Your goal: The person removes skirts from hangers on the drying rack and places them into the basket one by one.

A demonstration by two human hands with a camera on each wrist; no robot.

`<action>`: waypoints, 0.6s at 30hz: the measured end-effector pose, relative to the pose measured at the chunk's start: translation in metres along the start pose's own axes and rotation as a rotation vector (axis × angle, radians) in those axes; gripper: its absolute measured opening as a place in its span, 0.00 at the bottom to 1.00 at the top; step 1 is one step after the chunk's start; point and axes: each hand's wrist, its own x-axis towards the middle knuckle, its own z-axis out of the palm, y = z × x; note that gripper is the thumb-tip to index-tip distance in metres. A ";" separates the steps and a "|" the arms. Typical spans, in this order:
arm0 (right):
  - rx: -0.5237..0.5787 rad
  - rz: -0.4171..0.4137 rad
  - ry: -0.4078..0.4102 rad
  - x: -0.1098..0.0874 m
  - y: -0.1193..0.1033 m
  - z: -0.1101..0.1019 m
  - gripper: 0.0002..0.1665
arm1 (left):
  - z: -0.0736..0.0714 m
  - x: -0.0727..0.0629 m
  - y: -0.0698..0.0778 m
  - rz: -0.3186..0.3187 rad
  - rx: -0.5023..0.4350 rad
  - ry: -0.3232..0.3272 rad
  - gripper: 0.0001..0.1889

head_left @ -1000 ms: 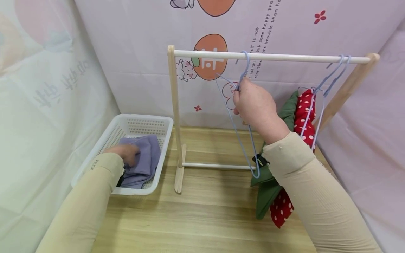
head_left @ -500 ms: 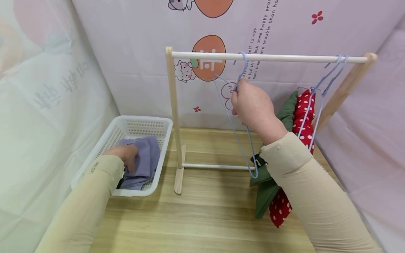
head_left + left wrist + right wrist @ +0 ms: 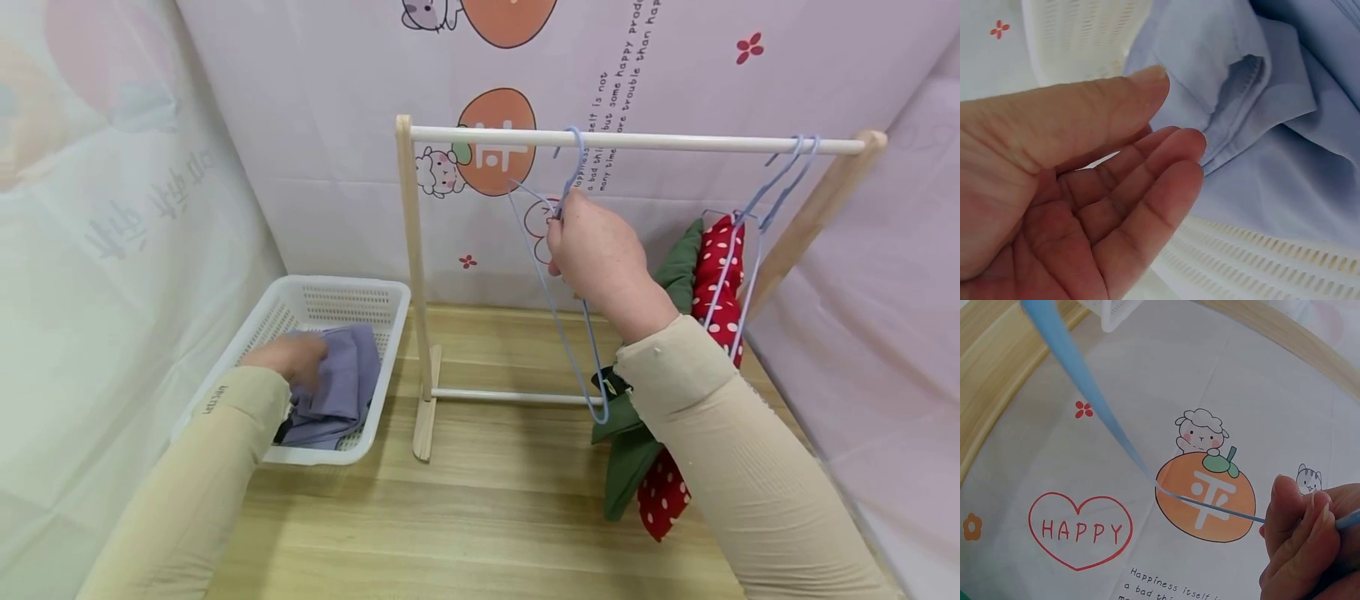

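Note:
A folded lavender garment [image 3: 341, 379] lies in the white basket [image 3: 225, 354] at the left. Over its left side is my left hand [image 3: 296, 358], blurred in the head view. In the left wrist view the thumb and loosely bent fingers stand apart with nothing between them, fingertips right at the seamed edge of the cloth [image 3: 1254, 125]. My right hand [image 3: 600, 246] grips a light blue wire clothes hanger [image 3: 558, 321] near the neck. That hanger's hook hangs over the white rail [image 3: 487, 134], and its frame tilts downward. In the right wrist view the blue wire [image 3: 1210, 506] runs into the fingers.
Two more blue hangers [image 3: 783, 179] hang at the rail's right end. Below and behind them are a red polka-dot garment [image 3: 717, 283] and a green one [image 3: 626, 479], partly hidden by the right arm. A wooden post [image 3: 414, 250] stands between basket and hanger.
My left hand shifts slightly over the garment, which stays folded in the basket. My right hand keeps its grip on the hanger. The whole head view drifts a little.

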 end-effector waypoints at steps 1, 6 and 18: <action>0.001 -0.002 0.001 0.000 0.000 0.000 0.17 | -0.001 -0.001 0.000 0.009 0.002 0.016 0.16; 0.005 0.006 0.003 -0.002 0.001 -0.002 0.17 | -0.006 0.001 0.000 0.067 0.022 0.072 0.13; 0.069 0.059 -0.041 0.002 -0.002 0.000 0.18 | 0.012 -0.008 0.013 0.218 -0.003 0.266 0.11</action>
